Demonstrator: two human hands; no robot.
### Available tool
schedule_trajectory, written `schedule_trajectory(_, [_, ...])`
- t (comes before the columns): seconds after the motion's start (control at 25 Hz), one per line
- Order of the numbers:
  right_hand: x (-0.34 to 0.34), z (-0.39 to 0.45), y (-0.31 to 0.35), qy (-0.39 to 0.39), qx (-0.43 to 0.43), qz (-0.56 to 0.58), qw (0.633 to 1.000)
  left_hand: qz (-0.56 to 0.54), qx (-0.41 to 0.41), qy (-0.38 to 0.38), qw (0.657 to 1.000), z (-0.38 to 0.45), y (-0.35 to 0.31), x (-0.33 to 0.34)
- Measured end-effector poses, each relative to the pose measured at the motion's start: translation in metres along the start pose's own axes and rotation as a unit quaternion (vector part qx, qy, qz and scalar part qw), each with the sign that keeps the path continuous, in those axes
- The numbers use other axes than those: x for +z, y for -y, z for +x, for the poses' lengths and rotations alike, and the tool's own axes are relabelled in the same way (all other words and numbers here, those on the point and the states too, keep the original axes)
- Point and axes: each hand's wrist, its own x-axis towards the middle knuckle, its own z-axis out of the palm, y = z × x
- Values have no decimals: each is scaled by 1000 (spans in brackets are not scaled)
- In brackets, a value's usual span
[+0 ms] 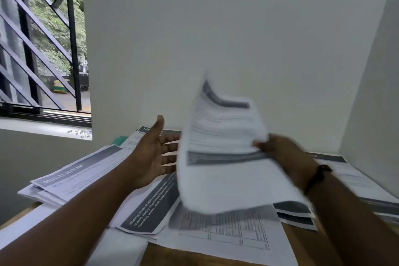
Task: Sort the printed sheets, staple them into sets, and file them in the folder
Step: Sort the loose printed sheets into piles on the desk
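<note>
Between the spread fingers of the left hand and the pinching right hand, a blurred sheet hangs mid-sorting, probably needing a matching pile next.

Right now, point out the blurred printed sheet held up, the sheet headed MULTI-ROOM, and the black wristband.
blurred printed sheet [218, 157], head view, middle.
MULTI-ROOM sheet [71, 174], head view, grey header.
black wristband [319, 176], head view, band on right wrist.

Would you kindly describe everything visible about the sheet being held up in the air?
The raised sheet is white printed paper, blurred, with dark grey header bands and lines of fine text I cannot read. It curves, upper edge bent back, lower edge drooping over the sheets on the table. The right hand pinches its right edge; the left hand is open beside it.
</note>
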Motion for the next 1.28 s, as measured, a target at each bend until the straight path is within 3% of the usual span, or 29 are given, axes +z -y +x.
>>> schedule_trajectory(0.12, [37, 2, -29, 79, 92, -73, 990, 1, -60, 15, 998, -2, 4, 0])
schedule_trajectory(0.24, [36, 11, -44, 18, 107, -137, 985, 62, -98, -67, 991, 6, 11, -7])
schedule_trajectory(0.32, [26, 19, -55, -44, 64, -366, 927, 74, -83, -99, 989, 8, 8, -10])
schedule_trajectory(0.4, [24, 19, -62, -36, 68, -491, 867, 76, -72, -120, 987, 7, 4, -12])
schedule_trajectory(0.52, [32, 17, -65, -24, 131, -496, 858, 80, -73, -128, 986, 8, 3, -16])
schedule_trajectory(0.8, [25, 26, -63, 4, 190, -361, 913, 133, -72, -138, 979, 8, 8, -18])
schedule_trajectory(0.96, [20, 22, -55, 17, 188, -386, 903, 147, -72, -144, 976, 8, 10, -16])
schedule_trajectory(1.12, [15, 23, -60, -22, 195, -473, 859, 156, -72, -145, 975, 9, 10, -15])
schedule_trajectory(1.28, [8, 31, -63, -17, 175, -451, 875, 163, -74, -138, 974, 9, 12, -17])
